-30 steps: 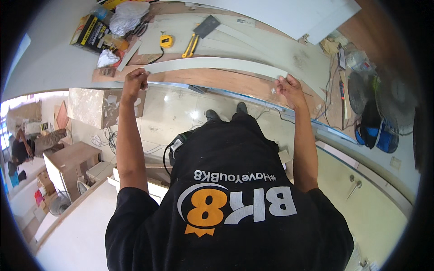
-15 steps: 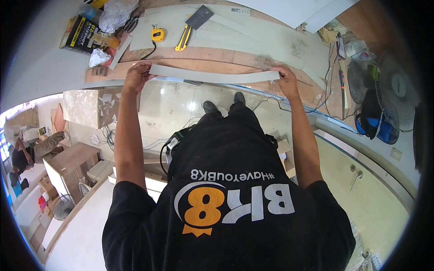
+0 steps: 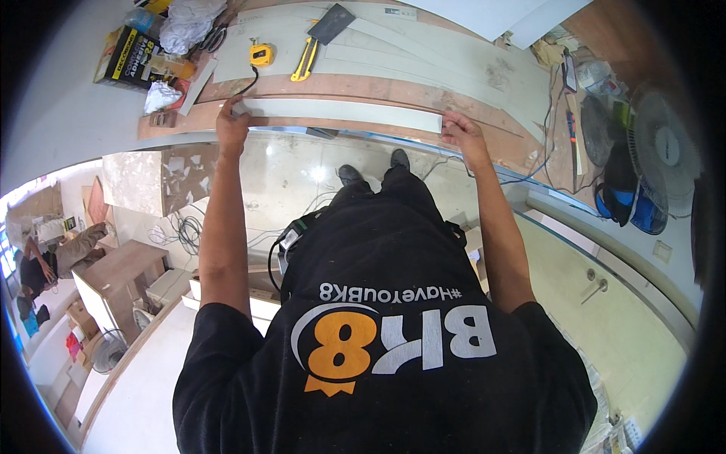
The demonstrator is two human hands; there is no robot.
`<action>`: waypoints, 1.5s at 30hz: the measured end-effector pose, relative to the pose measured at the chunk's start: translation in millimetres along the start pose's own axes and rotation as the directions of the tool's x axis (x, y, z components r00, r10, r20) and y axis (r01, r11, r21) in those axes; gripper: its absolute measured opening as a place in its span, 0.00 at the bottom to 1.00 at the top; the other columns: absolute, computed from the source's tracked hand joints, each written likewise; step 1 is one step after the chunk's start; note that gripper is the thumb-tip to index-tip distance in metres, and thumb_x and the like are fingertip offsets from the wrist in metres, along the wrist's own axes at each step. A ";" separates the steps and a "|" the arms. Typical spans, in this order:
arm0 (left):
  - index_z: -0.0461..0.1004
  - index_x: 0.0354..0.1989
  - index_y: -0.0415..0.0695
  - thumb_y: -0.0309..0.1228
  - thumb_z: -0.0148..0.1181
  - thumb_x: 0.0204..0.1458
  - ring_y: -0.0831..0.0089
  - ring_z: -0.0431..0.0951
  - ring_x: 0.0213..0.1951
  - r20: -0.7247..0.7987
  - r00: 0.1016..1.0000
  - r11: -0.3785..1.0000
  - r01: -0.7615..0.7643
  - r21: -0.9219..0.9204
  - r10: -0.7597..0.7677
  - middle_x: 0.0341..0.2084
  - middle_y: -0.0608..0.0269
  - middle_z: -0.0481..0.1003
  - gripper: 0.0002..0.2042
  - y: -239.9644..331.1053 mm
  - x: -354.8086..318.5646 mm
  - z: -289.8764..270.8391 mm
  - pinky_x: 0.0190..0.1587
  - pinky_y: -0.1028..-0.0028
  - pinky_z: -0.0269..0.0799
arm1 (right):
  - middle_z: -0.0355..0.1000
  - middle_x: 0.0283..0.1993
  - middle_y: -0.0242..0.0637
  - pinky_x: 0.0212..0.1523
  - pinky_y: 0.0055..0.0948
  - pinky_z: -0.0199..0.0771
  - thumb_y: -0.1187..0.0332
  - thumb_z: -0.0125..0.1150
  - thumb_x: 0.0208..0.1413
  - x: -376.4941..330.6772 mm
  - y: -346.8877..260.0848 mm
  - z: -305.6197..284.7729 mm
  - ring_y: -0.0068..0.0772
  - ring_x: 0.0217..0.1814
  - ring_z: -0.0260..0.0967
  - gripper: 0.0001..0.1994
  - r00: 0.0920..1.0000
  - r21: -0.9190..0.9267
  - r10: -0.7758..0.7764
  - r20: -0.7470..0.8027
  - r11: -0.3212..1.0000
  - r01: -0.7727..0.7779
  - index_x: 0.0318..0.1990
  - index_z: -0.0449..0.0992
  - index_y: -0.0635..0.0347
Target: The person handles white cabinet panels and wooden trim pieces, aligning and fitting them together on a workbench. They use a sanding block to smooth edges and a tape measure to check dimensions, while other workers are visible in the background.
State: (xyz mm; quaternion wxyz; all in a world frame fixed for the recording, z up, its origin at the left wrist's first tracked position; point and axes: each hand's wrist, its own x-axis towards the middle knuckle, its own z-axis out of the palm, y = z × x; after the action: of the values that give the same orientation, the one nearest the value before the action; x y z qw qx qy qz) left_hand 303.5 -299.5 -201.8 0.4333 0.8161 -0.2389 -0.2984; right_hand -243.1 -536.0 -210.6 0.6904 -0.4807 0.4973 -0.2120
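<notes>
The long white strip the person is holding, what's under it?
The long white strip lies on a brown wooden board, left hand and right hand gripping its ends. The wood directly beneath it is covered.

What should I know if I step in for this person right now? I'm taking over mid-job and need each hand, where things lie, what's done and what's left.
Left hand: gripping the left end of the long pale strip.
Right hand: gripping its right end.
The strip lies lengthwise along the wooden board, near its front edge.
Behind it: more pale strips, a yellow tape measure, a yellow-handled scraper.
Done: strip set on the board.
Left: it seems not yet released; whether it is finally aligned cannot be told.
</notes>
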 end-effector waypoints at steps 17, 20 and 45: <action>0.52 0.83 0.45 0.59 0.44 0.72 0.45 0.40 0.84 0.628 0.660 0.345 -0.751 0.562 0.413 0.85 0.51 0.42 0.39 53.5 -151.3 206.7 0.82 0.41 0.39 | 0.81 0.43 0.39 0.44 0.29 0.81 0.75 0.79 0.49 32.1 24.4 26.8 0.29 0.43 0.78 0.24 0.961 -0.582 -0.199 -0.193 0.812 0.051 0.56 0.80 0.65; 0.52 0.83 0.46 0.58 0.44 0.73 0.49 0.40 0.84 0.626 0.668 0.333 -0.744 0.580 0.403 0.85 0.55 0.44 0.38 50.5 -146.5 191.3 0.82 0.41 0.39 | 0.81 0.41 0.38 0.44 0.30 0.82 0.75 0.80 0.46 40.3 26.5 28.3 0.30 0.42 0.79 0.25 0.956 -0.590 -0.156 -0.250 0.807 -0.023 0.54 0.81 0.65; 0.56 0.82 0.48 0.54 0.53 0.70 0.53 0.44 0.84 0.647 0.692 0.338 -0.721 0.605 0.319 0.85 0.60 0.48 0.37 54.6 -134.8 166.3 0.81 0.41 0.43 | 0.85 0.42 0.47 0.50 0.46 0.81 0.60 0.84 0.46 30.3 -2.9 74.5 0.51 0.49 0.84 0.19 0.856 -0.636 -0.154 -0.493 0.735 -0.234 0.41 0.83 0.59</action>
State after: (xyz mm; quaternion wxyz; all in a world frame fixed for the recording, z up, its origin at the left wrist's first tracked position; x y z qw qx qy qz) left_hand 85.5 -333.9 -191.9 0.0044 0.7066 -0.6906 -0.1541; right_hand -163.6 -526.9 -219.5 0.3134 -0.6119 0.7160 -0.1215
